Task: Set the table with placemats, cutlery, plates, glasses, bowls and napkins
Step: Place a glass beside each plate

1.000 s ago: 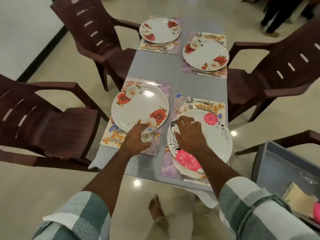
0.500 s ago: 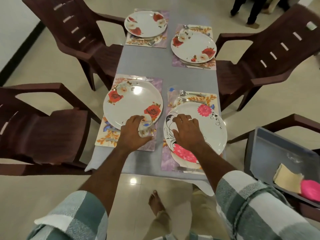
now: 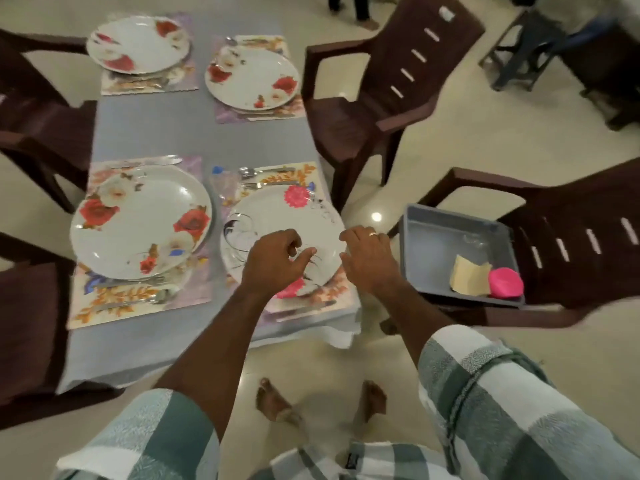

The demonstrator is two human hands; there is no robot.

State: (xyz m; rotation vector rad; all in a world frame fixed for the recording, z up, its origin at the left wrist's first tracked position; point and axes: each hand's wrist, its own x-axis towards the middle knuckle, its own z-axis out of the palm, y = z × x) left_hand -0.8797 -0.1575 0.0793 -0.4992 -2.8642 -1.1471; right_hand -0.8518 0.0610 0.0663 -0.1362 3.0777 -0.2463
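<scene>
Under the left hand [image 3: 273, 261] the pink-flower plate [image 3: 284, 220] looks glazed and glossy, like the rose plate [image 3: 138, 220] beside it. Printed placemats [image 3: 138, 299] have a slight sheen. Shiny metal spoon [image 3: 247, 172] beyond. Matt grey plastic tub [image 3: 436, 244] right of the right hand [image 3: 367, 258], on a moulded brown plastic chair [image 3: 571, 244].

hands [image 3: 322, 261] over plate [image 3: 277, 216], grey bin [image 3: 433, 244]

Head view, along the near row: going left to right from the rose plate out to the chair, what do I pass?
Rose plate → left hand over the pink-flower plate → right hand → grey tray → beige napkin → pink bowl.
</scene>
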